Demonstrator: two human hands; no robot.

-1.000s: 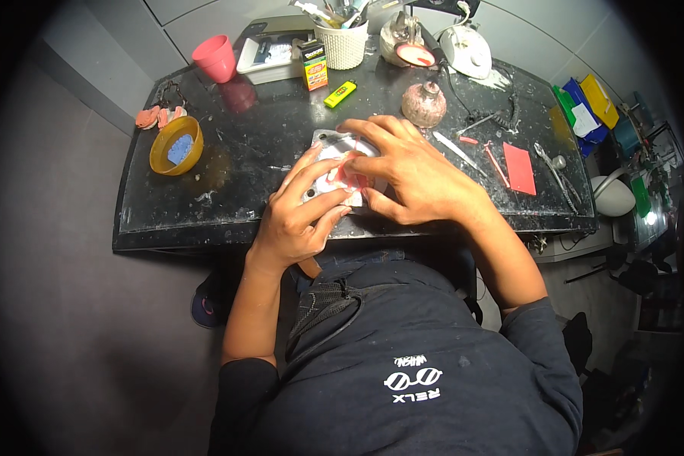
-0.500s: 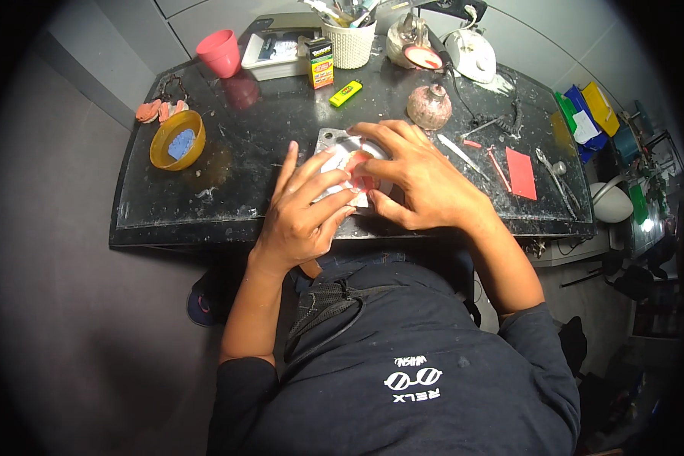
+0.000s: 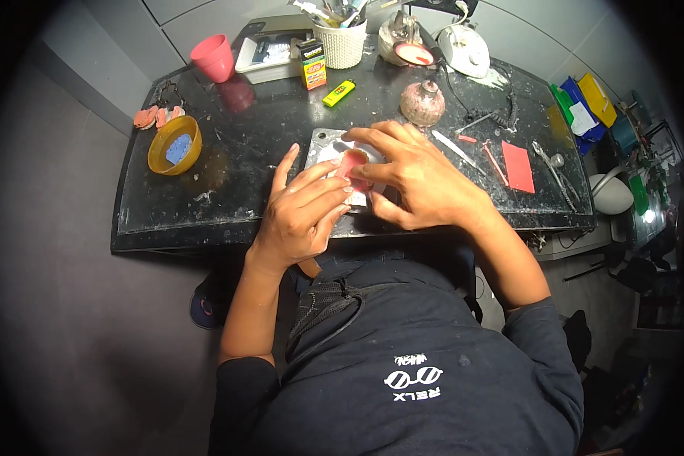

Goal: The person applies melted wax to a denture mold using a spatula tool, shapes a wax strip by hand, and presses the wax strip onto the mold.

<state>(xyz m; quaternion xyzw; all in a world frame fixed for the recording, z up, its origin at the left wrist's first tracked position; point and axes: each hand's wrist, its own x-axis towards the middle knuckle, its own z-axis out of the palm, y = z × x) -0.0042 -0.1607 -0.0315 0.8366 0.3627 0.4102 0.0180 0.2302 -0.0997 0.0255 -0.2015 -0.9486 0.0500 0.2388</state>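
Observation:
A pink wax piece (image 3: 350, 162) sits on a white plaster base, which lies on a grey metal plate (image 3: 321, 137) near the table's front edge. My left hand (image 3: 299, 216) presses its middle fingertips against the left side of the pink piece, with its index finger raised apart. From the right, my right hand (image 3: 425, 176) curls round the same piece, its fingers bent over the top and its thumb low at the near side. Both hands cover much of the base. To the right lie a pale knife-like tool (image 3: 457, 150) and a flat red sheet (image 3: 517, 167).
An amber bowl (image 3: 156, 156) with blue material stands left, by pink plaster-like pieces (image 3: 146, 118). Behind are a pink cup (image 3: 213, 58), a white tray (image 3: 254, 74), a small box (image 3: 313, 65), a yellow-green lighter (image 3: 339, 93) and a round glass burner (image 3: 422, 105). Metal pliers-like tools (image 3: 555, 173) lie far right.
My fingers have shifted slightly over the pink piece, and more of it shows between them. The whole view has moved a little; the things on the table stay in place.

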